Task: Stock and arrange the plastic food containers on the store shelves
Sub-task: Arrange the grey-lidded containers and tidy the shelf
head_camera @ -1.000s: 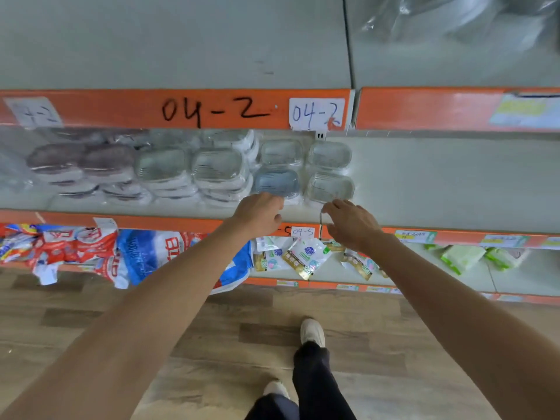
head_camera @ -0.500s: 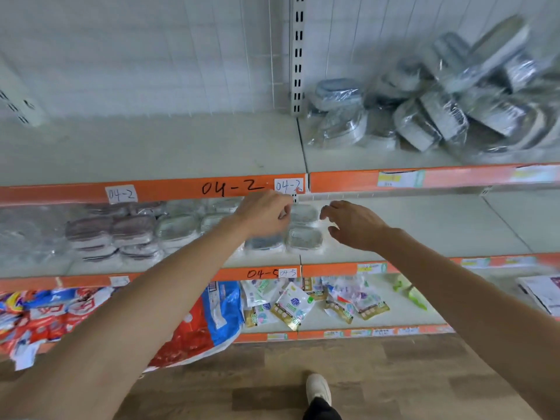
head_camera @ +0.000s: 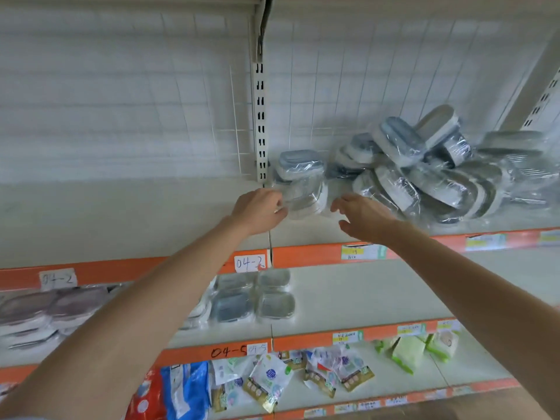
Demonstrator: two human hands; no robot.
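From the head camera, the cream upper shelf (head_camera: 121,219) with its orange front lip is bare to the left of the slotted white upright post (head_camera: 260,122), leaving wide room there. To the right of the post, a heap of clear film-wrapped plastic food containers with grey-blue lids (head_camera: 424,171) leans in disorder against the white wire-grid back panel (head_camera: 121,101).

The left hand (head_camera: 259,209) reaches to the left edge of the nearest wrapped container stack (head_camera: 301,183), fingers curled at its film; motion blur makes it hard to confirm, but it seems to pinch the wrap. The right hand (head_camera: 362,218) hovers just right of that stack, fingers spread and relaxed, holding nothing, apart from the heap.

On the middle shelf (head_camera: 378,292), rows of flat wrapped containers (head_camera: 257,298) sit tidy left of centre, partly hidden by the left forearm; the shelf's right half lies open. Handwritten white label tags (head_camera: 249,263) are stuck on the orange lips. Colourful snack packets (head_camera: 303,380) crowd the bottom shelf, cut off below.
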